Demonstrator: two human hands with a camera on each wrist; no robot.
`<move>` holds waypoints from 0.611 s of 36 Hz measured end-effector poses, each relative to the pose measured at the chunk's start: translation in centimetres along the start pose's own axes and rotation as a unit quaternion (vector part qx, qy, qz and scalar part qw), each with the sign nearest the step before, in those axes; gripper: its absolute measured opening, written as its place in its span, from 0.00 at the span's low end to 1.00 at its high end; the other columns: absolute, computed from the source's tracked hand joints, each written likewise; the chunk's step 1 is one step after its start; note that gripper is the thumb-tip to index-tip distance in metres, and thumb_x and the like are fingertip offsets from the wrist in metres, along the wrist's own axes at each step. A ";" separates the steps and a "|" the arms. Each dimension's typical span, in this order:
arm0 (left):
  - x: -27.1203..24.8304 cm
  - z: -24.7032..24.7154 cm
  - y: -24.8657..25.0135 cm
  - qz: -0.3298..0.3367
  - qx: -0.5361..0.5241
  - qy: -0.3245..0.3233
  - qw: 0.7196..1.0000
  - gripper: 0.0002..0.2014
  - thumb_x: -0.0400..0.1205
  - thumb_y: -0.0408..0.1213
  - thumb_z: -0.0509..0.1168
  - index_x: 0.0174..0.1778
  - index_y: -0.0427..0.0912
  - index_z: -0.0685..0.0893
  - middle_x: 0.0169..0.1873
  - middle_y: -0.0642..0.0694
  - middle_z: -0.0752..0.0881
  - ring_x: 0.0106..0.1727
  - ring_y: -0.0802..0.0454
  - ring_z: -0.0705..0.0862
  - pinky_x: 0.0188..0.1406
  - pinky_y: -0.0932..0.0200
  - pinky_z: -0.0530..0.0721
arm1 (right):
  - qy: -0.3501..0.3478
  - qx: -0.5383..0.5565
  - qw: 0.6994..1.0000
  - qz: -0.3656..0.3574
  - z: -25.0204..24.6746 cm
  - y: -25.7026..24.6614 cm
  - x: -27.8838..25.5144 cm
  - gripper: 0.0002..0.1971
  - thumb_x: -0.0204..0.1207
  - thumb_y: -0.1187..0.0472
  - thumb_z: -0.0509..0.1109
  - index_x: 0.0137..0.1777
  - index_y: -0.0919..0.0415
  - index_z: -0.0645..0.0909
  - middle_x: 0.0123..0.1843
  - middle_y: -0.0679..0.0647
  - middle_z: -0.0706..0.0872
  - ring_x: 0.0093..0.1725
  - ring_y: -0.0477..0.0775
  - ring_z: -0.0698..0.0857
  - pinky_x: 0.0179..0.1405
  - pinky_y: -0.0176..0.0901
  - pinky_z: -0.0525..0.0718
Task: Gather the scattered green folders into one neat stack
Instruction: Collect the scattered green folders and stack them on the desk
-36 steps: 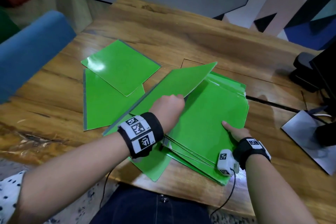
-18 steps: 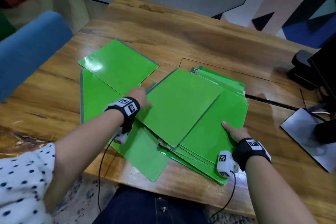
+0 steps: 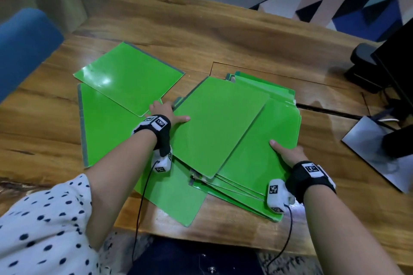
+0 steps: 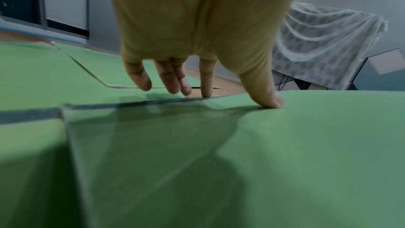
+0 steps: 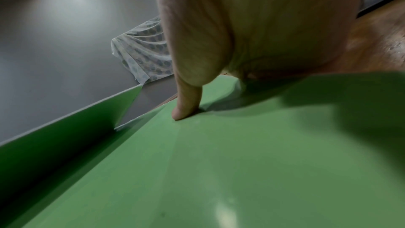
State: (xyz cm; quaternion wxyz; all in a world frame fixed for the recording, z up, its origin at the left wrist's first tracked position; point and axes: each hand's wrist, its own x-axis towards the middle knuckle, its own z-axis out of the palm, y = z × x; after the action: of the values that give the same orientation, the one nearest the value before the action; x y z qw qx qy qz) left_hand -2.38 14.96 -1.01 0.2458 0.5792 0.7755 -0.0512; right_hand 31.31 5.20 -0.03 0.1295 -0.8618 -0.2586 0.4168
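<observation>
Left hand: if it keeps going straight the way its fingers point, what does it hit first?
Probably the near corner of the glossy far-left folder. The left hand points away from the person, fingertips right at that corner; whether they already touch is unclear. Its thumb rests on the top folder.

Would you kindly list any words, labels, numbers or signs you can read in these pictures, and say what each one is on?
No readable words or numbers appear anywhere.
Black-and-white square marker patterns, not text: on the black wristband of the left hand and on the white camera block under it.
The same marker patterns: on the wristband and white block at the right hand.
Glossy green plastic folders: plain, no labels visible.
</observation>
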 end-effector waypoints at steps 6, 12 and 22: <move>0.4 -0.6 0.4 -0.041 -0.002 -0.057 0.998 0.51 0.61 0.77 0.64 0.69 0.38 0.74 0.70 0.34 0.75 0.71 0.36 0.73 0.69 0.45 0.73 | -0.004 -0.001 1.000 0.003 0.1 0.0 -0.2 0.53 0.71 0.40 0.73 0.83 0.66 0.45 0.82 0.66 0.58 0.78 0.69 0.64 0.73 0.63 0.66; -0.4 -0.3 0.7 -0.058 -0.059 -0.115 0.990 0.54 0.66 0.67 0.71 0.78 0.35 0.62 0.73 0.36 0.72 0.69 0.39 0.76 0.65 0.49 0.77 | -0.005 -0.001 1.000 0.005 0.0 -0.1 -0.2 0.53 0.71 0.40 0.72 0.83 0.66 0.46 0.83 0.66 0.57 0.78 0.69 0.64 0.73 0.64 0.67; -3.6 -2.5 -2.7 0.002 -0.260 -0.062 0.964 0.20 0.75 0.37 0.74 0.60 0.40 0.75 0.50 0.45 0.76 0.52 0.48 0.74 0.45 0.57 0.71 | -0.016 -0.013 1.000 0.005 -0.4 -0.4 -0.9 0.52 0.72 0.40 0.71 0.83 0.65 0.44 0.83 0.66 0.56 0.79 0.69 0.63 0.74 0.62 0.65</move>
State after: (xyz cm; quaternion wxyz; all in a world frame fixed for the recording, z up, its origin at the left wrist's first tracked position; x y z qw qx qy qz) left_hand -4.90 11.86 2.21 0.4351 0.4929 0.7444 0.1168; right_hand 31.07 5.02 0.98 0.1120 -0.8581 -0.2616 0.4274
